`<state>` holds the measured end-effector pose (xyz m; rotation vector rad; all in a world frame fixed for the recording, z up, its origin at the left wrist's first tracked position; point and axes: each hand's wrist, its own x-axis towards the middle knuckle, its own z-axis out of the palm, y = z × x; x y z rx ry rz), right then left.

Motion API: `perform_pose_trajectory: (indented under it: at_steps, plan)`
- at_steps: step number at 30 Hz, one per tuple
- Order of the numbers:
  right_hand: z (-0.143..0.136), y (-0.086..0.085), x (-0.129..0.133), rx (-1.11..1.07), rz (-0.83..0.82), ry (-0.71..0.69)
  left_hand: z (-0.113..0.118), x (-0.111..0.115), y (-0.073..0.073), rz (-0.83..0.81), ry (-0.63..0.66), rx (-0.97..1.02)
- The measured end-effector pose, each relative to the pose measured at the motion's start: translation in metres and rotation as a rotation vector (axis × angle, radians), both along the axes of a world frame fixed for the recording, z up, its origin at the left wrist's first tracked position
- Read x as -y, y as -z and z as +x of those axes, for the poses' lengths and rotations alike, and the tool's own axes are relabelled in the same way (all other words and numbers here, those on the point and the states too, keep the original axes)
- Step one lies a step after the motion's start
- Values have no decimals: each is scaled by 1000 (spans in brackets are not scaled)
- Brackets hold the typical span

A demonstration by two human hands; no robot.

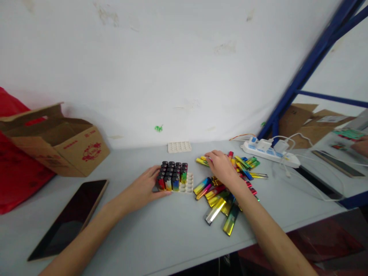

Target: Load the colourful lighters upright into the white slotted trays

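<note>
My left hand (148, 186) is wrapped round the left side of a white tray (189, 184) filled with upright black-topped pieces (176, 183) with coloured bodies. Bare sockets show along the tray's right side and front right. Over a loose pile of shiny coloured tubes (215, 211) on the right, my right hand (220, 165) has its fingers bent at a yellow-green tube (202, 161). Its fingertips are partly hidden, and a firm hold cannot be made out.
A second white tray (179, 147) lies by the wall. An open cardboard box (71, 145), a red bag (17, 172) and a dark tablet (70, 216) are at left. A power strip (270, 153) with cables sits right; beyond the blue frame (299, 73) is another person's hand (360, 146).
</note>
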<state>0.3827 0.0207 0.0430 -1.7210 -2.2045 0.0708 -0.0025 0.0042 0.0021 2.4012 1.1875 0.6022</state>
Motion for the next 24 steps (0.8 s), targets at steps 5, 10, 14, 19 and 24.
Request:
perform_pose_trajectory:
  at_steps: [5, 10, 14, 19, 24]
  plan:
    - [19, 6, -8, 110, -116, 104, 1, 0, 2, 11, -24, 1]
    - [22, 7, -6, 91, -148, 86, 0, 2, 2, 24, -7, 14]
    - [23, 13, -9, -151, -4, 30, -1, 1, 2, 10, 0, -3]
    - [18, 20, -18, -745, 50, -55, 0, -1, 5, 31, 6, 2]
    - [-1, 14, -12, -1259, -118, -66, -3, -2, 10, 49, -2, -10]
